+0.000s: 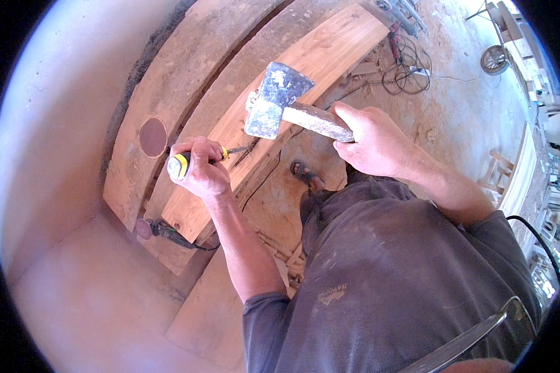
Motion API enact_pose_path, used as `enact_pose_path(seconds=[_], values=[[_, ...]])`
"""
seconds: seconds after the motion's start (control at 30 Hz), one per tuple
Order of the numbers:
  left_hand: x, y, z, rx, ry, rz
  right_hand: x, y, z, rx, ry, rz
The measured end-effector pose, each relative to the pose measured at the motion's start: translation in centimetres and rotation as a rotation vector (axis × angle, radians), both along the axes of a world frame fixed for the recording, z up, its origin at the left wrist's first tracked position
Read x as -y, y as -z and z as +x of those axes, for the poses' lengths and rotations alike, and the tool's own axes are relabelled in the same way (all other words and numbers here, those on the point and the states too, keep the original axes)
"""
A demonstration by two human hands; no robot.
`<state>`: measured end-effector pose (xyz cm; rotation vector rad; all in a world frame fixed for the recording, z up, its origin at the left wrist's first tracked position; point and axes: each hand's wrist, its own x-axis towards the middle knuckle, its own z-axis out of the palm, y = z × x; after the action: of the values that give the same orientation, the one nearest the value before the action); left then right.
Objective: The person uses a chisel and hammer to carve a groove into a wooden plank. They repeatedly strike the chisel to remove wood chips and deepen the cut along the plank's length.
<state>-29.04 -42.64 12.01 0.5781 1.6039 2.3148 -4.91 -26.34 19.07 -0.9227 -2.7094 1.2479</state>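
My left hand (pixel 200 166) is closed round the yellow-and-black handle of a chisel (pixel 180 165). The chisel's narrow metal blade points right, over a dark slot-like mark in a pale wooden board (pixel 221 163); whether its tip touches the wood I cannot tell. My right hand (pixel 374 140) grips the wooden handle of a hammer (pixel 281 99). Its heavy, blocky grey head, blotched with white, is up in front of the board, to the right of and farther off than the chisel handle. The head hides part of the board and some shavings beside it.
The board lies on a thick plank bench (pixel 190 105) along the wall. A round brown sanding disc (pixel 153 137) rests there, and an angle grinder (pixel 165 231) sits at the near end. Coiled cable (pixel 407 68) and a wheel (pixel 494 59) are on the floor. Wooden pieces (pixel 498 171) stand right.
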Motion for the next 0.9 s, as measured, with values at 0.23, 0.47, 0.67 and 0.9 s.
enact_pose_path(seconds=[0.23, 0.47, 0.67, 0.9], values=[[-0.9, 0.2, 0.5, -0.036, 0.121, -0.003, -0.2, -1.1, -0.9, -0.122, 0.029, 0.044], [-2.9, -0.3, 1.8, -0.235, 0.131, -0.328, -0.7, -5.9, -5.2, -0.462, -0.026, 0.008], [-1.7, 1.4, 1.0, -0.321, 0.011, -0.342, -1.1, -4.1, -5.9, -0.011, -0.339, 0.318], [2.4, 1.2, -2.0, 0.199, -0.133, 0.081, -0.3, 0.5, -0.6, 0.052, 0.008, 0.002]])
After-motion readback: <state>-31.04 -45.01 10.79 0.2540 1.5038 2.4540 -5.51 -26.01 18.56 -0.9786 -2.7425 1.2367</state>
